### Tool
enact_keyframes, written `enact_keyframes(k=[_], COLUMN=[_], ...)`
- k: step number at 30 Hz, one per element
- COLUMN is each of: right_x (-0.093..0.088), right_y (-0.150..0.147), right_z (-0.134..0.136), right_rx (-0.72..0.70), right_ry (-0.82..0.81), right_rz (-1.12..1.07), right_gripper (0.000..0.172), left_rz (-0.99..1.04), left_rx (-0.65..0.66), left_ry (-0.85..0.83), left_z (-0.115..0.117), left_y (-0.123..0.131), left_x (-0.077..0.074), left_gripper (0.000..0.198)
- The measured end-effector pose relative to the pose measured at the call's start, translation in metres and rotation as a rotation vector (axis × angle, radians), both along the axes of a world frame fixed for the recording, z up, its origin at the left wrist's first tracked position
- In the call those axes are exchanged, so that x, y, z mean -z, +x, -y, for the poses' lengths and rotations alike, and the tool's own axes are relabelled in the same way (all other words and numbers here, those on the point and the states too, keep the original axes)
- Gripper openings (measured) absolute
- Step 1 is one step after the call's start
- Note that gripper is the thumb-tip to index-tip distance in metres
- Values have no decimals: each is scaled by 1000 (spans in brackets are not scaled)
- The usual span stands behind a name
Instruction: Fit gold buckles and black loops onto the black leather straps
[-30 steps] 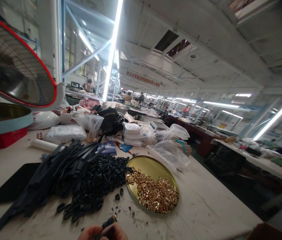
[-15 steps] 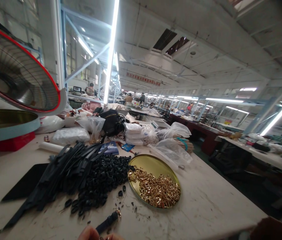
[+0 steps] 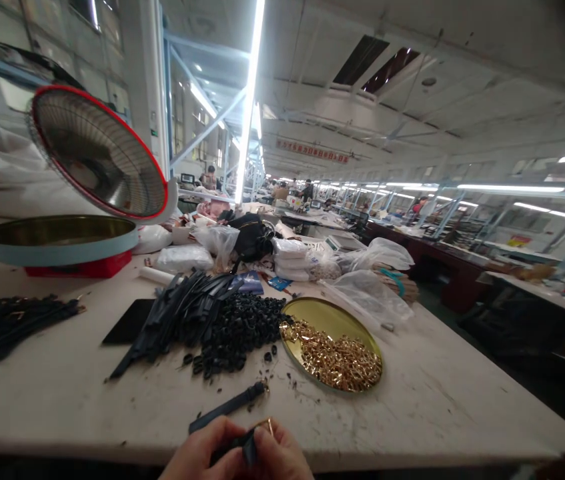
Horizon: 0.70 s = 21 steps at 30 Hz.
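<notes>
At the table's front edge, my left hand [image 3: 209, 448] and my right hand [image 3: 282, 452] are close together, both closed on a dark strap [image 3: 248, 448]. A gold buckle [image 3: 266, 425] shows at the right fingertips; the fingers hide most of the strap. Just beyond lies another dark strap [image 3: 229, 405] with a gold fitting at its far end. Further back are a heap of small black loops [image 3: 242, 330] and a bundle of long black strips [image 3: 177, 310]. To their right, a round gold tray [image 3: 322, 313] holds many gold buckles [image 3: 345, 363].
At left stand a red-rimmed fan heater [image 3: 102, 157] and a round tin [image 3: 67, 248] on a red base. Dark straps [image 3: 12, 323] are piled at far left. Plastic bags [image 3: 369, 297], white packets [image 3: 291, 257] and a black bag [image 3: 252, 237] line the back. People work in the distance.
The view has shifted left and down, so more of both hands, the strap they hold and the straps at far left now show. The gold buckle has come into sight at my right fingertips.
</notes>
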State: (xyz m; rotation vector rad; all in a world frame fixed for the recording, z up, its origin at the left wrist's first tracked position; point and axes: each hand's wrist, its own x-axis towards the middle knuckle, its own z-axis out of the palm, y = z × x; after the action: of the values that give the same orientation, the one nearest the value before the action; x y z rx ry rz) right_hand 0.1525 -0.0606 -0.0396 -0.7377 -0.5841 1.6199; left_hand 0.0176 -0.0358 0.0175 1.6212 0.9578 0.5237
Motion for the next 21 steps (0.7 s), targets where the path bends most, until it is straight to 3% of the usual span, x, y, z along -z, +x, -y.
enact_keyframes(k=[5,7,11,18,21], right_x=[-9,-9,-6,-11,-13], right_y=[3,8,16,16,19], right_z=[6,6,6,13,10], right_rx=[351,282,-18,11,-49], right_ry=[85,123,113,311,341], right_rz=[538,697,796,1277,1316], right_gripper=[27,26,16,12,15], left_rz=[122,168,250,192,229], left_rx=[-27,-12,48,55,90], left_ry=[-145,-202,-350,-495,-527], left_z=[9,9,5,-6,-15], left_y=[-1,-3,-7,1,2], left_x=[8,9,9,22,25], left_gripper=[30,29,32,33,38])
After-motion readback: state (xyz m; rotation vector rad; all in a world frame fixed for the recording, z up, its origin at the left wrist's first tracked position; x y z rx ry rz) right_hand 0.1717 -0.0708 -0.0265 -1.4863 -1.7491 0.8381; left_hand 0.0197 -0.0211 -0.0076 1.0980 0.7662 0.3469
